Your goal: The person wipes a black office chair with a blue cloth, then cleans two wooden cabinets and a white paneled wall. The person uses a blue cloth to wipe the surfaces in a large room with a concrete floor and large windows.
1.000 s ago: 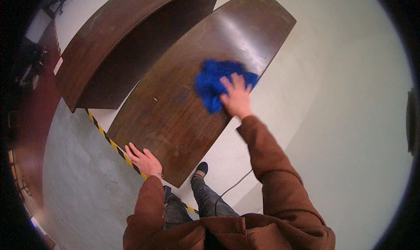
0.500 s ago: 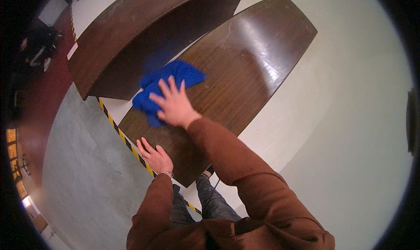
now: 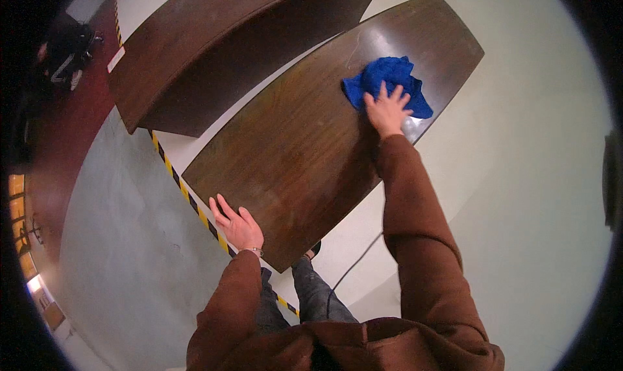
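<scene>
Spread fingers of my right hand (image 3: 387, 111) press a crumpled blue cloth (image 3: 385, 79) onto the dark brown wooden tabletop (image 3: 292, 131), toward its far right part. The hand lies flat over the near side of the cloth, and what is under the palm is hidden. At the near left edge of the same tabletop, my left hand (image 3: 239, 227) rests with its fingers apart and holds nothing. A thin bracelet circles the left wrist.
A second dark wooden piece with a curved front (image 3: 188, 66) stands just beyond the tabletop on the left. Black-and-yellow striped tape (image 3: 174, 175) runs along the floor at left. A thin dark cable (image 3: 354, 266) hangs near my legs. A dim figure (image 3: 68, 56) appears far left.
My right hand has swept the blue cloth from the tabletop's left edge across to its far right part. The left hand stays at the near left edge.
</scene>
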### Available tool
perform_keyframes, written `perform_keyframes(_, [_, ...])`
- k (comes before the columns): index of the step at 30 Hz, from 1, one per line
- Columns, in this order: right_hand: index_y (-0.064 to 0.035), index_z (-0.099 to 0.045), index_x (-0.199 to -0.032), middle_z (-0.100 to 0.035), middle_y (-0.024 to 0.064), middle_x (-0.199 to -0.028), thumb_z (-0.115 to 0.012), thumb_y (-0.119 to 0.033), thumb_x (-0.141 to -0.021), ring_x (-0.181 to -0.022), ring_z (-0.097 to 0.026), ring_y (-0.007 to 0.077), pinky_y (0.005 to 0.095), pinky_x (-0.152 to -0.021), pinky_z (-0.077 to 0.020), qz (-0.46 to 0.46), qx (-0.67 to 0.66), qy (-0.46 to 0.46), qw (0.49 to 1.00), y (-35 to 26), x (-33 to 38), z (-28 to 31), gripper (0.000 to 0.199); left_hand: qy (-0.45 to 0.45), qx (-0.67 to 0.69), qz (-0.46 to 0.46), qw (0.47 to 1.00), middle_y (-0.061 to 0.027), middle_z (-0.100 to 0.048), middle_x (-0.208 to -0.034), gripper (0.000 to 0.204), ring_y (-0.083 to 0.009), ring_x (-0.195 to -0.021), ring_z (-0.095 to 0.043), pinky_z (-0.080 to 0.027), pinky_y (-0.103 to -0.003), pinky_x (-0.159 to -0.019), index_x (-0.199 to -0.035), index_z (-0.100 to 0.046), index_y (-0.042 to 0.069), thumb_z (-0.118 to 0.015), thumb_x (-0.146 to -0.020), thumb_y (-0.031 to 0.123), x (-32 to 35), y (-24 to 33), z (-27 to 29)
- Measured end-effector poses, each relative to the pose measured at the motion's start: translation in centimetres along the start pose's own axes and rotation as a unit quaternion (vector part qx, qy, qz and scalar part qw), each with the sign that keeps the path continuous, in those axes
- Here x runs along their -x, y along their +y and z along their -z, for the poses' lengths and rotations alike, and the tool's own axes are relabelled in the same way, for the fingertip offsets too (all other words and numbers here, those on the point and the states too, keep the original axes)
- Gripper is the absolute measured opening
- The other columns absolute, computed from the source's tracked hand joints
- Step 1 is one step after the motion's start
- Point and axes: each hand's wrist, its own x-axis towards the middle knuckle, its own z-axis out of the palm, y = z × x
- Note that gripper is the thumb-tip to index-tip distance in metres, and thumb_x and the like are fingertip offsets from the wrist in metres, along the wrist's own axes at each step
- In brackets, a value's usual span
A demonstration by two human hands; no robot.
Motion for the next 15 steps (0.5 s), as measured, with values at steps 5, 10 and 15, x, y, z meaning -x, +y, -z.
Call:
perform_keyframes(5, [-0.0193,-0.055,-0.132,-0.032,0.0237,-0.149,-0.067,-0.040,-0.079,-0.139,-0.023,0.0530,0.0766,-0.103,-0.0219,0.305,-0.113,0.031,0.945,-13.5,7.2,-2.1,0.058,0.039,-0.030,-0.048,0.998,-0.0197,-0.021,-0.155,0.062,-0.0418,-0.140,-0.027,-0.028,-0.049,-0.114,-0.150,-0.026,0.002,-0.050,-0.093,0.016,-0.3,-0.8,-0.6])
perform_keyframes(10, [-0.0257,-0.061,-0.130,-0.035,0.0207,-0.151,-0.072,-0.037,-0.070,-0.143,-0.021,0.0467,0.0720,-0.109,-0.0175,0.485,-0.188,-0.119,0.846,-16.5,19.7,-1.3,0.062,0.035,-0.023,-0.051,0.998,-0.0212,-0.021,-0.155,0.061,-0.0446,-0.138,-0.028,-0.028,-0.051,-0.113,-0.149,-0.026,0.000,-0.048,-0.094,0.017,-0.6,-1.0,-1.0])
perform_keyframes(15, [-0.0247,-0.061,-0.125,-0.043,0.0171,-0.145,-0.074,-0.030,-0.068,-0.133,-0.041,0.0387,0.0698,-0.105,-0.0259,0.470,-0.197,-0.065,0.858,-7.9,16.5,-0.5,0.058,0.021,0.002,-0.049,0.999,-0.0191,-0.019,-0.156,0.060,-0.0430,-0.139,-0.028,-0.028,-0.051,-0.113,-0.149,-0.025,0.000,-0.046,-0.096,0.018,-0.6,-0.8,-0.7])
